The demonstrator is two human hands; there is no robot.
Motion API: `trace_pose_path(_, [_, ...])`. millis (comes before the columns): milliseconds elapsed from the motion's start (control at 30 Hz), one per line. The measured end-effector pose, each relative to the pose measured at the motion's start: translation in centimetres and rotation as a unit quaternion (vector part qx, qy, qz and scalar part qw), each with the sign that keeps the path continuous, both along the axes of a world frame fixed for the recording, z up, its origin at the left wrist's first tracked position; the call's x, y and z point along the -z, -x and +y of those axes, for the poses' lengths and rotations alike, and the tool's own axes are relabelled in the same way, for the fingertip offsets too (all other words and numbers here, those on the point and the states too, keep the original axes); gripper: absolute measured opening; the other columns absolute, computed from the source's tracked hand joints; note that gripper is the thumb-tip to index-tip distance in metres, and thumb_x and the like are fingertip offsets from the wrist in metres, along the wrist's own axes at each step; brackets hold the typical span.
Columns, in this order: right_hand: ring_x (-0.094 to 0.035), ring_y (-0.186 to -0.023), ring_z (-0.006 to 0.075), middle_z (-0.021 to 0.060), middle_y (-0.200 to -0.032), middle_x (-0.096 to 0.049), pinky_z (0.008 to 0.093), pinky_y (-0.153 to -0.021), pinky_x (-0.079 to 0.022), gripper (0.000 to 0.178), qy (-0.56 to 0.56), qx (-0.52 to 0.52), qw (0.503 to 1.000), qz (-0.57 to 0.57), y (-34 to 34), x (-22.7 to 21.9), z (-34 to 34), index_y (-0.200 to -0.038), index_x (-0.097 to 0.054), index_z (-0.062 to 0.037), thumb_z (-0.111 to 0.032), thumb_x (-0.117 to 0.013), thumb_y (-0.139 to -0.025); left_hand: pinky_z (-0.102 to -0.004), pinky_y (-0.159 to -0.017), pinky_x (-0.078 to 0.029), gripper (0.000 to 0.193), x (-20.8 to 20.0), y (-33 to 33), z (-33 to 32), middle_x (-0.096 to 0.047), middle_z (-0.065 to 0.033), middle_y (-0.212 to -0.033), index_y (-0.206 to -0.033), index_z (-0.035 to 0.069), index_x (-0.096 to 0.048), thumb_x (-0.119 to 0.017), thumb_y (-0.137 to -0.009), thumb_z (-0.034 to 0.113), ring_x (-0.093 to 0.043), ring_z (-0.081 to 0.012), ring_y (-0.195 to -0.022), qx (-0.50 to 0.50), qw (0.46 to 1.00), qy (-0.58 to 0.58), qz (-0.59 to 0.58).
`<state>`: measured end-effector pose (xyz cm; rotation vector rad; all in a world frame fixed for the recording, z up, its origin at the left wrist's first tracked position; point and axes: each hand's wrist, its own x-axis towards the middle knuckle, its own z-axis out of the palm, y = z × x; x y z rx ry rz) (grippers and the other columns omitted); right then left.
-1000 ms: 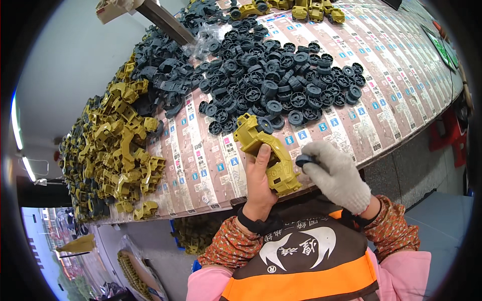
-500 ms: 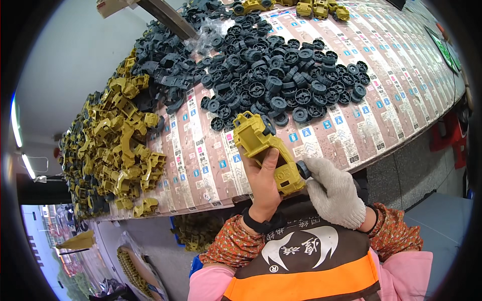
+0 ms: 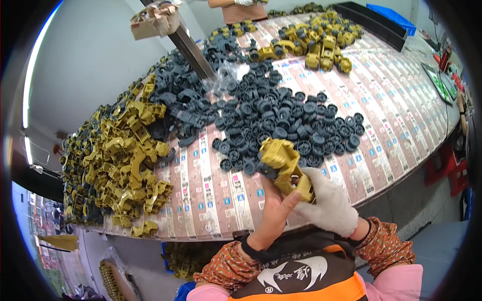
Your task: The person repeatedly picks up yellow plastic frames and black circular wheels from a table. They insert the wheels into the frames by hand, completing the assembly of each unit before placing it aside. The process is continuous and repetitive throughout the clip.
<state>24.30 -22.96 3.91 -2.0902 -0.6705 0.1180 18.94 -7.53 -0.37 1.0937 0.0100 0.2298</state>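
A yellow toy vehicle body (image 3: 287, 166) is held up over the near edge of the table, between my two hands. My bare left hand (image 3: 273, 214) grips its near left side, thumb laid across the lower part. A dark grey wheel (image 3: 268, 171) sits on the vehicle's left side, just above my left fingers. My right hand (image 3: 329, 204), in a white knit glove, closes on the vehicle's near right end and hides part of it. Beyond the vehicle spreads a heap of loose dark grey wheels (image 3: 281, 113).
Yellow body parts (image 3: 128, 160) are piled along the left side, with dark grey chassis parts (image 3: 188, 108) behind them. Assembled yellow vehicles (image 3: 326, 50) stand at the back near a black tray (image 3: 374, 22). A post (image 3: 193, 52) rises there. Another person's gloved hand (image 3: 245, 2) shows beyond.
The vehicle has been turned in my hands, and its wheel now shows on the left. My gloved hand has moved from the wheel to the body's near end. The view has tilted up.
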Motion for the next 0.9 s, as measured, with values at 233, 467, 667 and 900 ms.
trace_pose_path(233, [-0.064,-0.063,0.0108,0.0054,-0.088,-0.067,0.0244,-0.051,-0.050,0.054,-0.091,0.068,0.952,0.286,-15.1,-4.3,-1.8,-0.122,-0.059,0.0000,-0.036,-0.079,-0.088,-0.0377,-0.109,-0.046,0.062,-2.4,0.5,7.7,-0.053,-0.0096,-0.150,-0.158,0.012,-0.040,-0.065,-0.102,0.014,-0.056,-0.0204,-0.130,-0.080,0.992,-0.065,0.074])
trace_pose_path(467, [-0.066,-0.067,0.0156,0.0045,-0.078,-0.063,0.0325,-0.058,-0.053,0.031,-0.190,0.145,0.958,0.158,-37.2,-5.2,-4.1,-0.110,-0.064,-0.0052,-0.025,-0.076,-0.090,-0.0340,-0.095,-0.051,0.038,-0.6,5.7,15.6,-0.062,-0.0034,-0.128,-0.141,0.011,-0.055,-0.061,-0.104,0.015,-0.061,-0.0150,-0.114,-0.225,0.956,-0.077,0.169])
trace_pose_path(667, [-0.053,-0.069,0.0062,-0.0004,-0.089,-0.057,0.0254,-0.058,-0.046,0.040,-0.202,0.091,0.971,0.093,-39.5,-4.1,-3.0,-0.132,-0.056,0.0000,-0.026,-0.065,-0.102,-0.0285,-0.087,-0.049,0.029,0.3,9.5,24.1,-0.065,0.0020,-0.116,-0.131,0.010,-0.062,-0.064,-0.103,0.014,-0.061,-0.0090,-0.102,-0.354,0.906,-0.168,0.161])
trace_pose_path(900, [-0.063,-0.085,0.0113,0.0072,-0.114,-0.068,0.0255,-0.074,-0.052,0.044,-0.033,0.038,0.997,0.061,-21.8,-3.8,1.7,-0.136,-0.062,0.0006,-0.019,-0.063,-0.096,-0.0402,-0.089,-0.051,0.022,-1.5,4.8,32.6,-0.069,-0.0059,-0.108,-0.116,0.004,-0.067,-0.067,-0.094,0.007,-0.065,-0.0272,-0.093,-0.404,0.686,-0.590,0.134])
